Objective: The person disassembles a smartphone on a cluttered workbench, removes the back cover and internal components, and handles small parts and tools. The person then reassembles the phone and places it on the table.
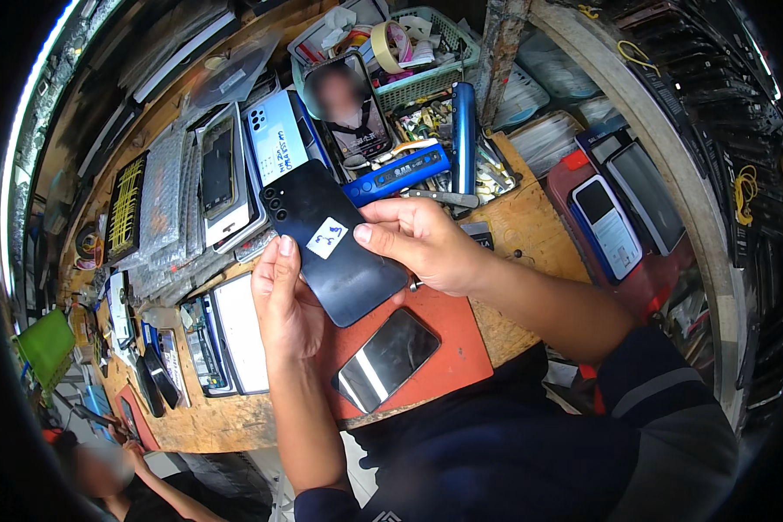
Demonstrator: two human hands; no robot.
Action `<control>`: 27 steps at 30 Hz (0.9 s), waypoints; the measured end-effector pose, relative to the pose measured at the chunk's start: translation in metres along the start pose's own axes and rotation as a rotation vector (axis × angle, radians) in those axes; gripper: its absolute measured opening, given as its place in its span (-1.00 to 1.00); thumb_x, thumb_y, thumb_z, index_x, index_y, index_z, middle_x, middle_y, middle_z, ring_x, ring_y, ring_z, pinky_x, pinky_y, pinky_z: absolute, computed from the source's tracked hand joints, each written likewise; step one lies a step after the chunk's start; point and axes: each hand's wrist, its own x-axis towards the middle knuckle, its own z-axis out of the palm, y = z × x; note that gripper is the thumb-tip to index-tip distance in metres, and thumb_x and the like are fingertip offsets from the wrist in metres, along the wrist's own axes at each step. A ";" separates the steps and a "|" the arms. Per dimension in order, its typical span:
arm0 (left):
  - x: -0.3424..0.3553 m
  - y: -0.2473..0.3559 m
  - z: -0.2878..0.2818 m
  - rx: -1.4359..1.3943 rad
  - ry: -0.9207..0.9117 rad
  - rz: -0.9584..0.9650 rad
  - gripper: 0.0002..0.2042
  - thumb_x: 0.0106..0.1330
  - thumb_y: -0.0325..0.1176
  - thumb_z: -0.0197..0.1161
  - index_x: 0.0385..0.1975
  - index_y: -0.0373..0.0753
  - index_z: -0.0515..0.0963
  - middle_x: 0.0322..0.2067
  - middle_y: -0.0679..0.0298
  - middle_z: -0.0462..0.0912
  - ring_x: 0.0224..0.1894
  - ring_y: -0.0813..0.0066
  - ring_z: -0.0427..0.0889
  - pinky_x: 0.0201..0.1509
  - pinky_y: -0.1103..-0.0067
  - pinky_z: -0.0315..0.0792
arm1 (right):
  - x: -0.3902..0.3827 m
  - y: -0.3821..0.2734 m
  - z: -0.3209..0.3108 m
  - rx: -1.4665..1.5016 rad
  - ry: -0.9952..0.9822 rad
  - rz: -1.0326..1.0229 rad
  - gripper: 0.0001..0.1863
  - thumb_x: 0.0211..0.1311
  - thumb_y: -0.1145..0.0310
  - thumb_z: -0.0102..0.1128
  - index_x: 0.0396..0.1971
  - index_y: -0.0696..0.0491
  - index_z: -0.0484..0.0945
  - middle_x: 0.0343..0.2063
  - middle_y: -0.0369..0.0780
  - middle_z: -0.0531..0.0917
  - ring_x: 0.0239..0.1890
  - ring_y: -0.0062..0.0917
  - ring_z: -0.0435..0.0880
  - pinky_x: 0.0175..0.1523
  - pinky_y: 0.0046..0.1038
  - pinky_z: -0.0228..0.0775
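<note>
Your left hand (289, 300) and right hand (431, 244) clasp the glossy blue-black rectangular phone (346, 274), partly above the flat orange mat (461, 339); a slack hold on that slick back could drop it onto the black glass-faced phone (388, 361).

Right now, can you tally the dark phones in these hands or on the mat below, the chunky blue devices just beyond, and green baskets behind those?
Dark phones: 2 (held phone, lying phone)
Blue devices: 2 (display device, tubular device)
Green basket: 1
Total: 5
</note>
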 end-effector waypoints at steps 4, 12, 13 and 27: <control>-0.001 0.002 0.005 -0.002 -0.003 0.019 -0.71 0.65 -0.25 0.20 0.14 -0.34 0.56 -0.02 0.18 0.76 -0.03 0.49 0.78 0.08 0.51 0.67 | 0.001 -0.003 0.002 0.002 -0.011 -0.006 -0.62 0.64 0.26 0.15 0.07 0.35 0.55 -0.28 -0.18 0.74 -0.46 -0.66 0.70 -0.57 -0.54 0.62; -0.003 0.004 0.009 -0.047 -0.056 0.018 -0.73 0.69 -0.18 0.12 0.03 -0.30 0.55 -0.22 0.25 0.75 -0.34 0.63 0.73 -0.37 0.68 0.64 | 0.000 -0.004 -0.002 0.030 -0.025 0.001 -0.66 0.68 0.29 0.10 0.12 0.29 0.59 -0.11 -0.19 0.78 -0.13 -0.67 0.76 -0.05 -0.55 0.67; -0.003 0.003 0.008 -0.032 -0.044 0.026 -0.73 0.69 -0.17 0.12 0.01 -0.28 0.55 -0.25 0.28 0.73 -0.38 0.66 0.69 -0.41 0.71 0.61 | 0.000 -0.003 -0.003 0.027 -0.029 0.007 -0.66 0.68 0.29 0.10 0.13 0.28 0.59 -0.09 -0.19 0.78 -0.09 -0.67 0.75 0.01 -0.56 0.65; -0.006 0.000 0.009 -0.009 -0.113 0.069 -0.73 0.67 -0.16 0.14 -0.02 -0.29 0.50 -0.31 0.19 0.74 -0.44 0.50 0.75 -0.46 0.57 0.72 | 0.006 0.012 -0.008 0.000 -0.129 -0.036 -0.59 0.71 0.28 0.06 0.27 0.29 0.53 0.03 -0.20 0.75 0.05 -0.63 0.72 0.20 -0.52 0.58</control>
